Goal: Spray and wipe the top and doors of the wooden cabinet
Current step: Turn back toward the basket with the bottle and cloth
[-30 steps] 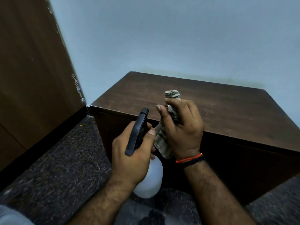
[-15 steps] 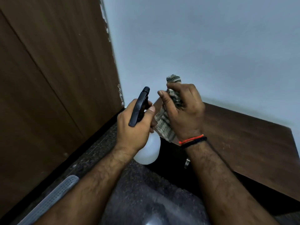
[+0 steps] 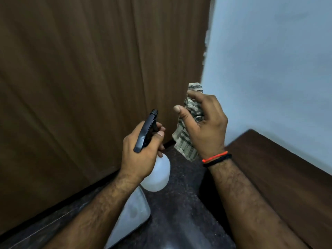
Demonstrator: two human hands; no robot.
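My left hand (image 3: 140,155) grips a spray bottle (image 3: 156,175) with a white body and a black trigger head pointing up and away from me. My right hand (image 3: 204,130) holds a bunched striped grey cloth (image 3: 186,139) in front of my chest, thumb lifted off it. The dark wooden cabinet (image 3: 280,178) shows only its top at the lower right, below and to the right of both hands. Its doors are out of sight.
A tall brown wooden panel (image 3: 89,87) fills the left and centre. A pale blue wall (image 3: 269,60) stands at the right behind the cabinet. Below lies dark speckled stone floor (image 3: 179,212), with a light grey object (image 3: 133,214) under my left forearm.
The view has swung left: the cabinet has slid to the lower right corner and the brown panel now fills most of the frame. Both hands keep their hold on bottle and cloth.
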